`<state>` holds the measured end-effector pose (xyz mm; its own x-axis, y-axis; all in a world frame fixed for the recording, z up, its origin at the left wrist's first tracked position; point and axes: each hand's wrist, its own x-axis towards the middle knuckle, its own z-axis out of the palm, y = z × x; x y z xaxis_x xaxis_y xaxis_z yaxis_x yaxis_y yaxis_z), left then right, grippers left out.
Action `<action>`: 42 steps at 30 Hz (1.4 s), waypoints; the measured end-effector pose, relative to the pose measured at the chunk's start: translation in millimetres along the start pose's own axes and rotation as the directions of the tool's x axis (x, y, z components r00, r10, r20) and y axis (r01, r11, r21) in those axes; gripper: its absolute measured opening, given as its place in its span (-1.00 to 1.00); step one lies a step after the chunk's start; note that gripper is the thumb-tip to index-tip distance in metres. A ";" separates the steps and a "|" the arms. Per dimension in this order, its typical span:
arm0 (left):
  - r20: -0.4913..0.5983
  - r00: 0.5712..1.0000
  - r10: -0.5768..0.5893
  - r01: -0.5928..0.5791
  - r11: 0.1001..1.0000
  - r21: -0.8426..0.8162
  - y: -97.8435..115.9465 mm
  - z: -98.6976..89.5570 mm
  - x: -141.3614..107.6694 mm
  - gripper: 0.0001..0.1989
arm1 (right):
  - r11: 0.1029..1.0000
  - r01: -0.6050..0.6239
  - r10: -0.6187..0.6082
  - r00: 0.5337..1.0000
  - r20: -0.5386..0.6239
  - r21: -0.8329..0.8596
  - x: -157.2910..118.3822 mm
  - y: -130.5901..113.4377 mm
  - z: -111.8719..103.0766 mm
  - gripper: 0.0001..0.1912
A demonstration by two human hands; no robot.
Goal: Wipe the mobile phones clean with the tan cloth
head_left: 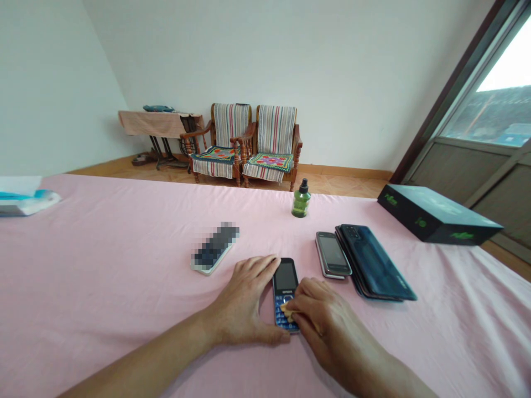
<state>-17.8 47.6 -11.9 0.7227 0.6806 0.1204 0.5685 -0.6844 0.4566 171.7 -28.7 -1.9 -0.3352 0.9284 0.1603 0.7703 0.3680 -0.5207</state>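
Observation:
A blue-and-black keypad phone (286, 279) lies face up on the pink cloth, its screen dark. My left hand (244, 301) grips it along the left side, fingers at the top edge and thumb at the bottom. In my right hand (321, 309) a small yellowish wiping cloth (287, 311) is bunched up and pressed on the keypad, so part of the keys is hidden. Right of the hands lie an older silver-edged phone (333, 254) and a stack of dark blue smartphones (375, 262). Another phone (215, 249), its screen blurred out, lies to the left.
The pink tablecloth (124, 237) covers the surface. Farther back stands a green spray bottle (301, 200). A black box (435, 214) sits at the right, a white-and-blue packet (27, 202) at the left edge. Two wooden chairs (271, 132) stand by the wall.

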 end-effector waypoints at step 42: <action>0.015 1.000 -0.007 0.007 1.000 0.014 -3.0 1.5 -1.6 0.18 | 0.996 -0.003 0.004 1.000 0.006 -0.093 6.0 7.0 -14.8 -0.70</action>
<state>-20.1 48.2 -14.8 0.7247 0.6813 0.1036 0.5790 -0.6834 0.4447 183.1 -19.9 7.8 -0.3355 0.9296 0.1528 0.8187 0.3679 -0.4408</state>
